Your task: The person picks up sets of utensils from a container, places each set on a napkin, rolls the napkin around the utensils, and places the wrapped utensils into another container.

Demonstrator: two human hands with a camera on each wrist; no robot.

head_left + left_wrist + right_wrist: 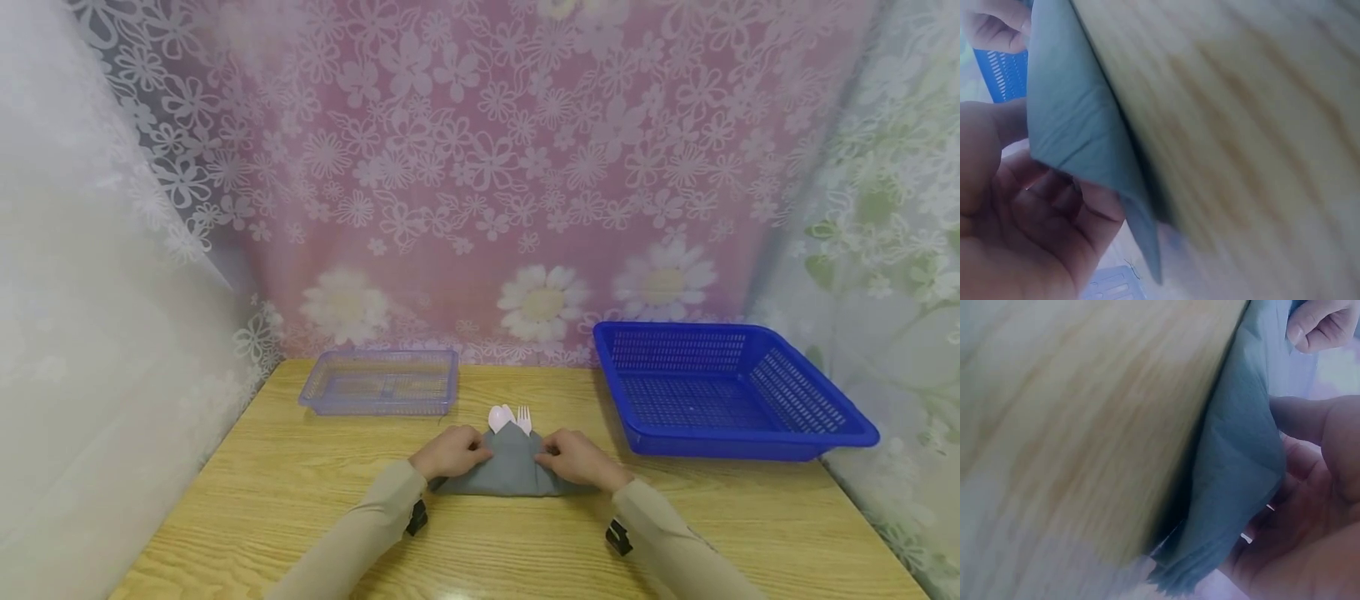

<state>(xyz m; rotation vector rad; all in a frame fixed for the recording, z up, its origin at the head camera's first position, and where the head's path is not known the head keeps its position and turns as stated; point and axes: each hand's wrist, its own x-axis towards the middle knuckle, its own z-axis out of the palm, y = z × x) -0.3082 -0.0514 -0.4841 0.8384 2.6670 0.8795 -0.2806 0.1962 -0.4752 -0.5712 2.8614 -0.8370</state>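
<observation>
A grey napkin lies folded on the table, its folds coming to a point at the far side. From under that point stick out the bowl of a pale plastic spoon, a fork and, between them, the tip of another pale utensil; their handles are hidden by the cloth. My left hand pinches the napkin's left side, thumb on top and fingers beneath. On the right side, my right hand pinches the folded edge the same way. Close up, the napkin shows creases and a jagged corner.
At the back left of the wooden table stands a shallow translucent purple basket. A large blue plastic basket stands at the right, beyond my right hand. Floral curtains hang behind the table and along both sides.
</observation>
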